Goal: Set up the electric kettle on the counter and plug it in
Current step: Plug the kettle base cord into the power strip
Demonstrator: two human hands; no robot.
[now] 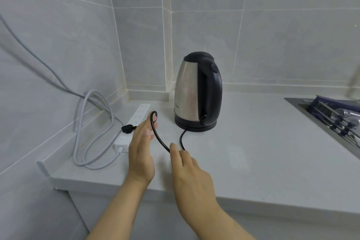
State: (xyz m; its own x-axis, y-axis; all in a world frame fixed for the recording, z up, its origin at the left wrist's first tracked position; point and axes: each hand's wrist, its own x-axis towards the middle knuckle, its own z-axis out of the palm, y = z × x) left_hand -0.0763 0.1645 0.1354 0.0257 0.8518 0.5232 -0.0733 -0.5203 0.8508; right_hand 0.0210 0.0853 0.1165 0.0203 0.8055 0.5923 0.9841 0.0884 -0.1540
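A steel electric kettle point(190, 91) with a black handle stands upright on its black base point(194, 127) near the counter's back corner. Its black power cord point(158, 138) leaves the base, dips under my right hand point(191, 173), then arcs up in a loop over the fingertips of my left hand point(141, 152). The black plug point(128, 128) sits on the white power strip point(134, 122); whether it is fully seated cannot be told. My left hand is flat with its fingers straight. The fingertips of my right hand close on the cord at the counter.
The strip's thick white cable point(87, 132) lies coiled at the left and climbs the tiled wall. A sink point(303, 106) with a dark rack of utensils point(339, 115) is at the right. The counter's front edge point(253, 204) runs below my wrists.
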